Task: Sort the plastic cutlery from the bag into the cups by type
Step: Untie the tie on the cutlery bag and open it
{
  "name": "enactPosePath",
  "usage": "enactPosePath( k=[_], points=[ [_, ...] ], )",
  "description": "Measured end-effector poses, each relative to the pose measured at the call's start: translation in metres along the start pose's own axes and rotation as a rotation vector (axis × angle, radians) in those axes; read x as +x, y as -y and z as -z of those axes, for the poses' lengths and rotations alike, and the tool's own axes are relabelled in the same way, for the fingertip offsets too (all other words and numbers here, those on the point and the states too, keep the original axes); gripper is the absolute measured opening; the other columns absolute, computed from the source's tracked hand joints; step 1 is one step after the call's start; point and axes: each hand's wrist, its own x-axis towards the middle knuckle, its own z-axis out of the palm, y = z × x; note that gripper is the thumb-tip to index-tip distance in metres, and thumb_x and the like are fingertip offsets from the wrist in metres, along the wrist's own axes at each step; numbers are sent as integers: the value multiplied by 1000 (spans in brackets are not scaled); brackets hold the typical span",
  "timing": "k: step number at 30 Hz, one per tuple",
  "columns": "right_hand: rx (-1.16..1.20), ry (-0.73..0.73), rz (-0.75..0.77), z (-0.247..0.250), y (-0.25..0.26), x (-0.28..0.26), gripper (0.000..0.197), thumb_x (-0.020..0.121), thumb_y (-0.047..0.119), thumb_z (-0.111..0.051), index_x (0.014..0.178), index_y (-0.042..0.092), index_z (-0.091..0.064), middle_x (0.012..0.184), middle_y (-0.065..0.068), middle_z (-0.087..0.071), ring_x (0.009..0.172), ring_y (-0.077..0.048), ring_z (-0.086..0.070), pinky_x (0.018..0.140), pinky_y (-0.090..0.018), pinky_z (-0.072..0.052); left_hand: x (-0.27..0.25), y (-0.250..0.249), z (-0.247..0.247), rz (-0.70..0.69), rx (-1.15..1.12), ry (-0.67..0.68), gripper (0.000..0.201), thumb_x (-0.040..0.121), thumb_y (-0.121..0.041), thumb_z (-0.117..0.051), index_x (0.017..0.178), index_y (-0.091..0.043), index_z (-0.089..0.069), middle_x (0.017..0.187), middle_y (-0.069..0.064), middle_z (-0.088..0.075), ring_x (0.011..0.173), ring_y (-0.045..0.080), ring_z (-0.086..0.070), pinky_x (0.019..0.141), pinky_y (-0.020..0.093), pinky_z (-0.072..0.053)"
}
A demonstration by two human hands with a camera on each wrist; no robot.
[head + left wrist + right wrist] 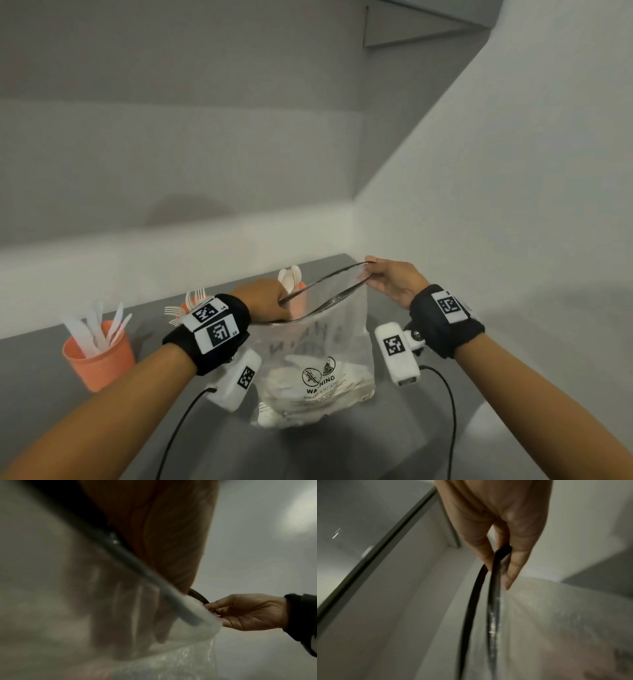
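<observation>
wristbands (445, 320): black, tagged | cameras (397, 353): white | cables (448, 411): black | arms bare

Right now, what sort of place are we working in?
Probably a staged data-collection corner, not a lived-in kitchen: a bare grey counter against plain pale walls, coded tracking bands on both wrists, and only the bag and orange cups set out.

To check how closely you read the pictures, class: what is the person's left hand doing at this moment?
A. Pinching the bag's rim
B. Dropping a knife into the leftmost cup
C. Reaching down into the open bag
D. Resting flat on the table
C: the left hand goes into the mouth of the clear bag, fingers showing through the plastic, while the right hand pinches the rim.
</observation>
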Motion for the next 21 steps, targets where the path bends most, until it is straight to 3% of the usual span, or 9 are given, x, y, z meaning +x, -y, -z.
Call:
enactPosePath(
  k=[2, 5, 7, 8, 11, 13, 15, 17, 21],
  points=[
    [189, -1, -95, 1, -1, -3, 22, 92, -12, -38, 80, 0, -53, 73, -13, -54, 40, -15, -62, 51, -26, -55, 1, 10, -10, 71, 25, 29, 34, 86, -30, -55, 57, -18, -42, 62, 0, -46, 57, 13, -42, 52, 24, -30],
    [279, -31, -182, 4, -5, -5, 24, 94, -10, -33, 82, -1, -51, 76, -11, -46, 34, -16, -55, 42, -23, -51, 3, 27, -23, 217, 53, -27, 33, 87, -36, -56, 64, -13, -51, 63, -1, -47, 69, 19, -49, 60, 26, -34],
    [238, 4, -222, 7, -10, -5, 20, 93, -8, -31, 90, -1, -49, 75, -9, -44, 43, -14, -45, 40, -20, -46, 0, 37, -29, 333, -30, -37, 37, 92, -35, -50, 63, -11, -47, 63, 1, -50, 68, 21, -53, 61, 27, -39],
    [164, 37, -231, 9, -12, -4, 19, 93, -6, -31, 89, 0, -48, 70, -8, -43, 43, -12, -40, 38, -19, -42, -1, 41, -32, 397, -216, -38, 38, 94, -32, -47, 63, -10, -47, 61, 3, -54, 60, 22, -57, 56, 26, -43],
    [-236, 171, -217, 11, -20, -10, 21, 91, 0, -34, 79, 8, -48, 54, -1, -41, 32, -6, -35, 35, -13, -34, 0, 45, -42, 518, -1180, -88, 29, 98, -15, -42, 74, -2, -52, 63, 13, -61, 35, 16, -59, 36, 22, -49],
    [-527, 307, -238, 8, -29, -18, 28, 93, 5, -34, 68, 13, -45, 39, 5, -38, 30, -4, -33, 35, -12, -30, 3, 44, -43, 549, -1640, -169, 23, 98, -8, -38, 80, -2, -50, 76, 16, -58, 43, 18, -64, 38, 24, -53],
    [-730, 464, -311, 5, -40, -24, 34, 95, 11, -32, 62, 15, -38, 33, 9, -35, 29, -2, -30, 36, -12, -24, 8, 42, -45, 526, -1965, -233, 23, 97, 0, -35, 77, -3, -47, 76, 13, -53, 60, 19, -60, 40, 28, -52],
    [-794, 561, -379, 4, -47, -27, 35, 95, 13, -32, 60, 15, -36, 32, 9, -35, 29, -1, -29, 37, -13, -21, 9, 37, -44, 537, -2153, -268, 30, 95, 5, -32, 69, -5, -44, 66, 10, -47, 60, 16, -49, 36, 27, -49],
    [-497, 472, -392, 14, -47, -24, 22, 84, 14, -49, 63, 10, -49, 44, 5, -46, 32, -2, -40, 38, -11, -32, 8, 30, -51, 496, -1985, -190, 39, 94, 4, -30, 60, -8, -47, 30, -2, -46, 32, 10, -46, 29, 14, -39]
  ],
)
